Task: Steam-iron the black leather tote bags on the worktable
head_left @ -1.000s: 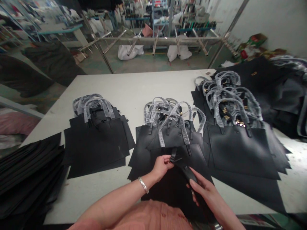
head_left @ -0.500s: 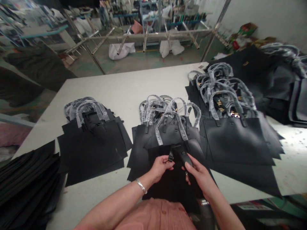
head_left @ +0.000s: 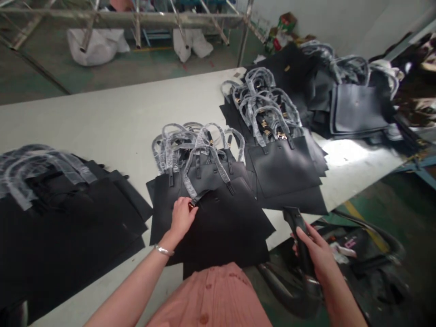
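In the head view my left hand pinches the end of a short black strap, with a bit of shiny metal at the fingertips. The strap lies on the uppermost black handbag of the middle pile, just below its plastic-wrapped handles. My right hand is off to the right, beyond the table's front edge. Its fingers are wrapped round a black hose nozzle with a flat, wide mouth and a silver ring lower down. This nozzle is apart from the bags, and a thick dark hose curves below it.
The white table carries another bag pile at the right and dark bags at the left. More bag parts lie farther right. Metal rails stand behind the table. Dark items are on the floor.
My right hand has swung away from the middle bag to the right with the nozzle. My left hand still holds the strap, now lower against the bag. The view has turned right.
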Demonstrator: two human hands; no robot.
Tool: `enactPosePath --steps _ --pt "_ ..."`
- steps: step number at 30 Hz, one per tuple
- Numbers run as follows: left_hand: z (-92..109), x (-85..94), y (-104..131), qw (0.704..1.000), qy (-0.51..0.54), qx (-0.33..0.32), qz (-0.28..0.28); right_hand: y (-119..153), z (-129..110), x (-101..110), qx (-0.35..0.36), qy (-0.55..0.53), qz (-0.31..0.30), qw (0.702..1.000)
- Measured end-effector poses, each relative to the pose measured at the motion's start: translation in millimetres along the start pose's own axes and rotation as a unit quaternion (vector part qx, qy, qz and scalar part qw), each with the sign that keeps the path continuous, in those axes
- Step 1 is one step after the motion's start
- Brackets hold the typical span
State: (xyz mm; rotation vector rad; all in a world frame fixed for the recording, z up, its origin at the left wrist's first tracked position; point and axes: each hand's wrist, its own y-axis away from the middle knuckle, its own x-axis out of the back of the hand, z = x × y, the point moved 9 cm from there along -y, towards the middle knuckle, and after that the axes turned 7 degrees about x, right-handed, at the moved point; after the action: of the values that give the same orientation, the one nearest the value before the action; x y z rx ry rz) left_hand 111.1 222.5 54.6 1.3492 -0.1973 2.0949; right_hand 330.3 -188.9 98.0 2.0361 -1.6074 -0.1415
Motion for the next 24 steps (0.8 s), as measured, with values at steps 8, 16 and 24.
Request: enactPosePath --steps 8,16,24 --pt "-18.3 -16.5 -19.5 0.987 0.114 0.075 -0.084 35.2 58.8 -4.1 -0.109 -0.032 -0.065 0.991" --pt "-14.3 -9.9 -8.3 0.971 0.208 0.082 -0.084 -0.5 35.9 1.6 0.026 -0.053 0.057 0.997" --pt "15.6 125.5 32.4 0.843 0.515 0.138 -0.068 15.2 35.0 18.3 0.025 -0.046 0.057 0.997"
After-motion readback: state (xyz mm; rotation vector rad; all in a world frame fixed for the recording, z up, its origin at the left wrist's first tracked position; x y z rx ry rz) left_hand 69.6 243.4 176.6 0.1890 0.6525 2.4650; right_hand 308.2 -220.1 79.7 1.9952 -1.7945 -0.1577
